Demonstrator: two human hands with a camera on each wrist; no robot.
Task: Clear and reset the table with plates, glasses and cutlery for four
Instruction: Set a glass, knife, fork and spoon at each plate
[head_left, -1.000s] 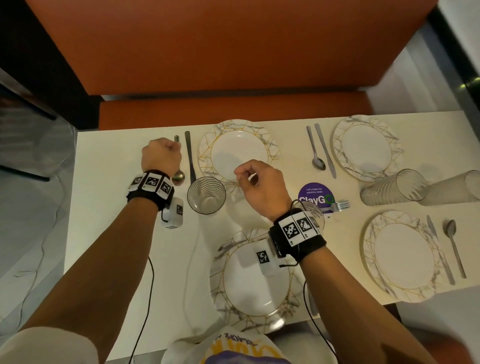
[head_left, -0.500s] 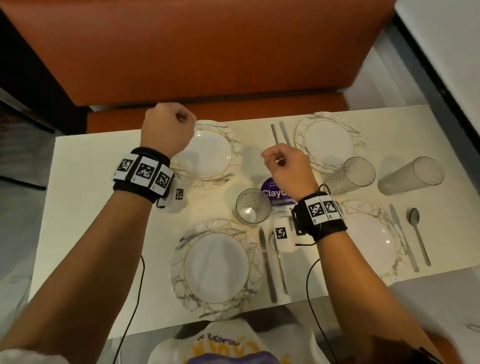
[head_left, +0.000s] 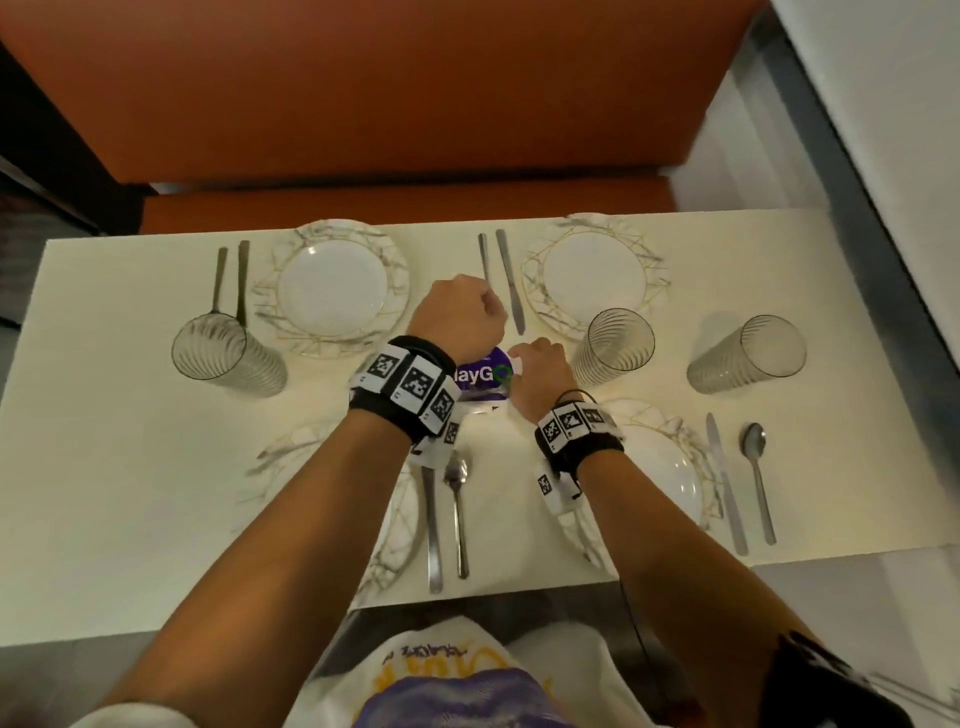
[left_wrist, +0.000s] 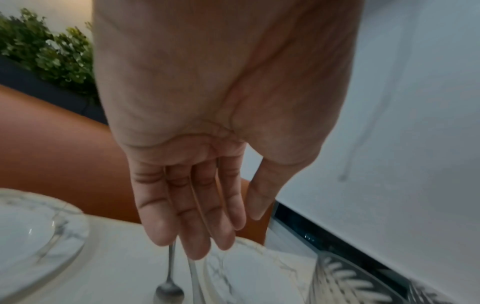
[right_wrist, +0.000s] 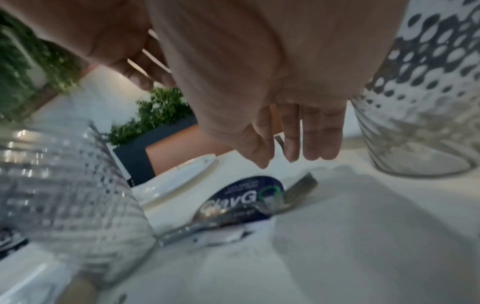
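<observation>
Lying on the purple sticker (right_wrist: 244, 202) just beneath your right hand (head_left: 537, 375) is the fork (right_wrist: 233, 214), that hand's fingers (right_wrist: 311, 139) straight and relaxed above it, while your left hand (head_left: 457, 319), fingers loose, hovers beside it over a far spoon (left_wrist: 169, 288).

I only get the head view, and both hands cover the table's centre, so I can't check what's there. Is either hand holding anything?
Observer: No. The left wrist view shows the left hand empty, fingers straight.
Operator: And the right?
Observer: The right hand is empty too, held above a fork that lies across the purple sticker.
Operator: I count only three glasses.
Observer: A fourth glass stands beside that fork, under your view of the arms.
</observation>
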